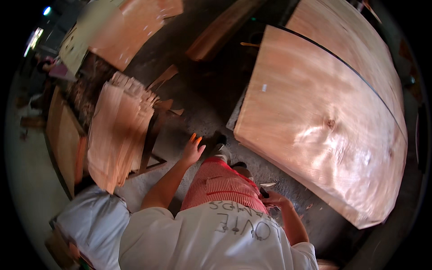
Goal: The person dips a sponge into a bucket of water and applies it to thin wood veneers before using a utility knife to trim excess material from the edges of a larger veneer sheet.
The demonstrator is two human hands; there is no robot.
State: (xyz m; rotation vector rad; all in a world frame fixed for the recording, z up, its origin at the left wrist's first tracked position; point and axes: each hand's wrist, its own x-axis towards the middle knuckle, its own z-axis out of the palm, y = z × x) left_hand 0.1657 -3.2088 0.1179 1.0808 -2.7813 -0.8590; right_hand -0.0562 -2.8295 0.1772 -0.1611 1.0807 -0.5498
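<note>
We see the left grip (pixel 192 151) held out in the air, fingers loosely spread and nothing in it, with orange coverings (pixel 198 141) on some fingertips. The right grip (pixel 276 200) is down beside the red-and-white striped garment (pixel 225 182), its fingers curled around a small black object (pixel 264 192); we see one end of that object poking out beyond the fingers, and we cannot tell what the covered part looks like. To the left of the left grip, and apart from it, we find a stack of thin wood sheets (pixel 118 135) with a ragged far edge. Ahead and to the right of the right grip, also apart from it, we have a much broader stack of pale wood sheets (pixel 315 135). Between the two stacks we see grey floor (pixel 180 128), with wood scraps (pixel 165 75) near the left stack's far end.
</note>
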